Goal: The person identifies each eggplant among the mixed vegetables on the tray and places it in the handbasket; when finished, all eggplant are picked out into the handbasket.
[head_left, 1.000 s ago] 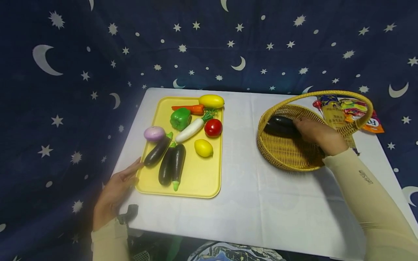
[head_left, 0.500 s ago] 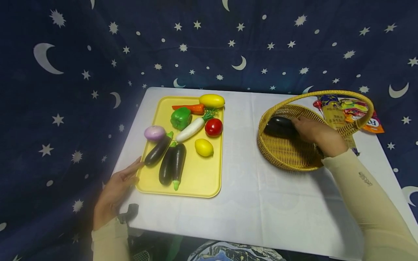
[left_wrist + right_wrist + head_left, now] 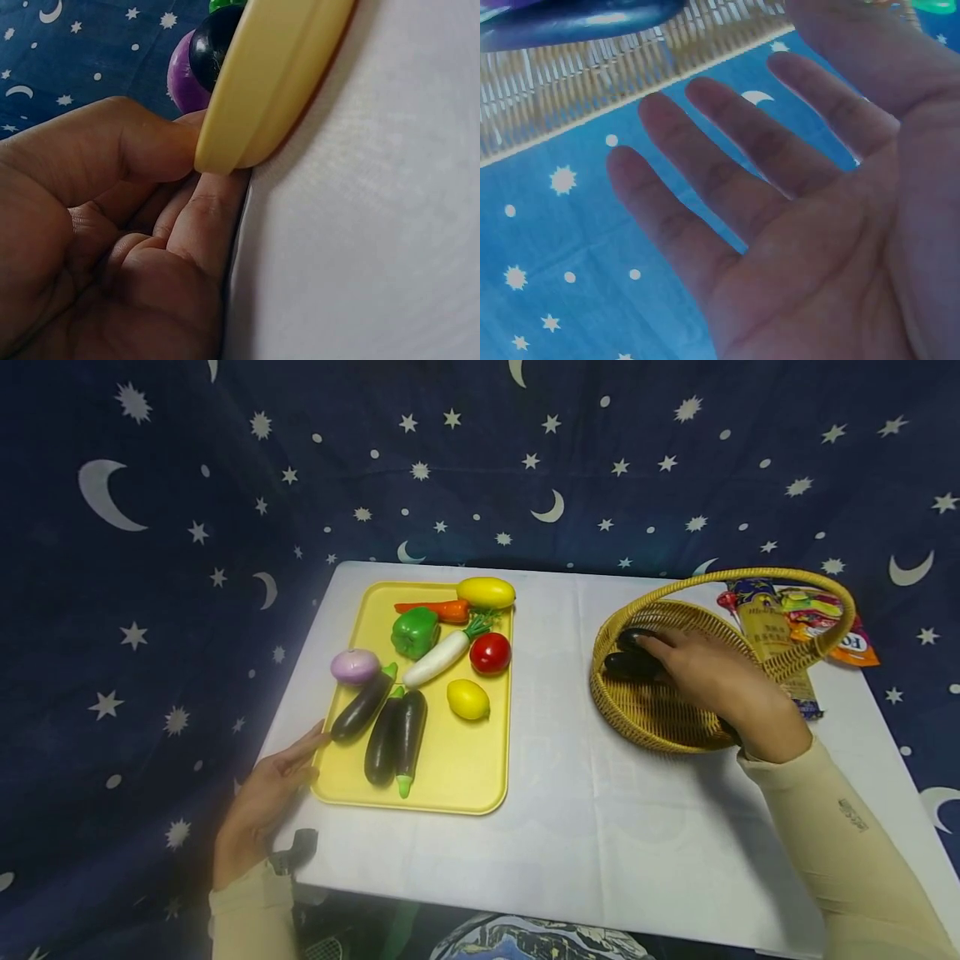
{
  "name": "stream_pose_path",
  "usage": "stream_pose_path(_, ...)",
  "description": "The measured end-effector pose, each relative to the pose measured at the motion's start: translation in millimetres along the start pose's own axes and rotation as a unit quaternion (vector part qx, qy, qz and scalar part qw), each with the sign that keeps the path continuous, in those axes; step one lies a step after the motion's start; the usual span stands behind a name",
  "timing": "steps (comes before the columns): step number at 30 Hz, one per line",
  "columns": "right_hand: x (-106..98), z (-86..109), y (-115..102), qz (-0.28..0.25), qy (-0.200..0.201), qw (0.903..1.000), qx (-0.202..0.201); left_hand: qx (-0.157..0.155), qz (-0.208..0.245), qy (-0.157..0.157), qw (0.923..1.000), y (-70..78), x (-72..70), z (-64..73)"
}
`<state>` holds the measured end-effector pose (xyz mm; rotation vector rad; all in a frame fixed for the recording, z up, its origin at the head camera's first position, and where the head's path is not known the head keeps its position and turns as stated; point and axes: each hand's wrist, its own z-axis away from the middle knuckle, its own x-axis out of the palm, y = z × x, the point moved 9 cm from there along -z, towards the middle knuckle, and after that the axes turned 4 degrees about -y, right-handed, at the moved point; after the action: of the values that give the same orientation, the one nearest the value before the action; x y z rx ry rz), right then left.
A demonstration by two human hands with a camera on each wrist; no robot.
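Observation:
In the head view, a yellow tray [image 3: 457, 785] carries three eggplants [image 3: 363, 706], a purple onion [image 3: 355, 667], a green bell pepper [image 3: 415, 633], a carrot [image 3: 438, 610], a white radish [image 3: 437, 660], a tomato [image 3: 490, 654], a lemon [image 3: 468, 700] and a longer yellow fruit [image 3: 486, 592]. My left hand [image 3: 266, 793] pinches the tray's left rim, thumb against its side and fingers beneath, as the left wrist view shows. Over the wicker basket [image 3: 637, 727] hovers my right hand [image 3: 708, 681], fingers straight and spread. Dark eggplants [image 3: 628, 666] lie inside, partly hidden by it.
The basket's tall handle [image 3: 742, 575] arches over my right hand. Snack packages [image 3: 772, 622] lie behind the basket at the table's right. White cloth covers the table [image 3: 555, 777]; a dark starry curtain [image 3: 465, 468] stands behind.
My right hand has let go of an eggplant in the basket, and its fingers have straightened above it. My left hand and the tray have stayed put.

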<state>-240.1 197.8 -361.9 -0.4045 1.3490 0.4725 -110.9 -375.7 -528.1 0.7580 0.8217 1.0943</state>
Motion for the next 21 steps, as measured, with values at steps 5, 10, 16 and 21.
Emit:
stream_pose_path(5,-12.2,14.7,-16.6,0.02,0.022,0.9995,-0.006,0.005,-0.009,0.002,0.9999,1.3,-0.2,-2.4)
stream_pose_path(10,-34.7,26.2,-56.4,0.035,0.093,0.9928,-0.067,-0.016,-0.016,0.009,0.9997,-2.9,-1.4,-3.5)
stream_pose_path(16,-31.8,18.9,-112.8,0.052,0.081,0.986,-0.136,-0.012,-0.039,0.007,0.9991,-2.6,-0.2,-4.1)
stream_pose_path(21,-6.3,-2.5,-186.4,0.13,0.035,0.9608,-0.242,-0.024,-0.045,0.012,0.9986,-7.1,-0.7,-3.9)
